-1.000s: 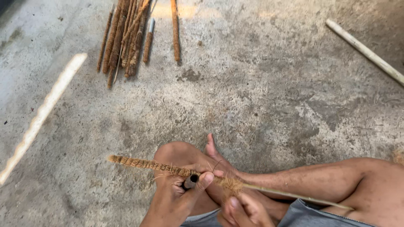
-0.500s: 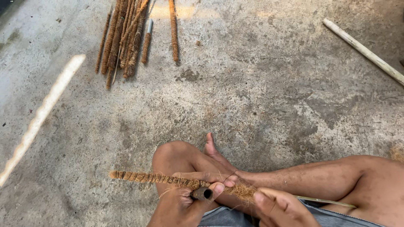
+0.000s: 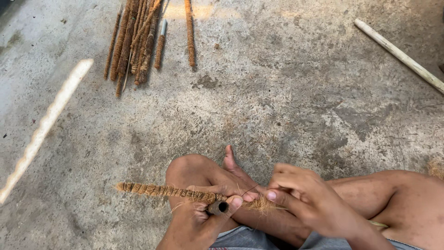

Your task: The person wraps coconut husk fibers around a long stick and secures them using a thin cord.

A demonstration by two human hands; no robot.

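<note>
A thin stick wrapped in brown coir fibre [image 3: 162, 190] lies across my crossed legs, its wrapped end pointing left. My left hand [image 3: 203, 217] grips the stick near its middle, thumb pressed on top, with a small dark tube end showing under the fingers. My right hand [image 3: 305, 196] is just to the right of it, fingertips pinching the loose tuft of fibre [image 3: 261, 203] where the wrapping ends. A fine thread runs between the two hands.
A bundle of several similar fibre-wrapped sticks [image 3: 136, 41] lies on the concrete floor at the top left. A pale pole [image 3: 400, 54] lies at the top right. A blurred light-coloured rod [image 3: 44, 127] slants across the left side.
My right hand has risen from the bottom edge into fuller view and come up to the loose fibre. The wrapped stick sits slightly lower in the view; my left hand keeps its grip.
</note>
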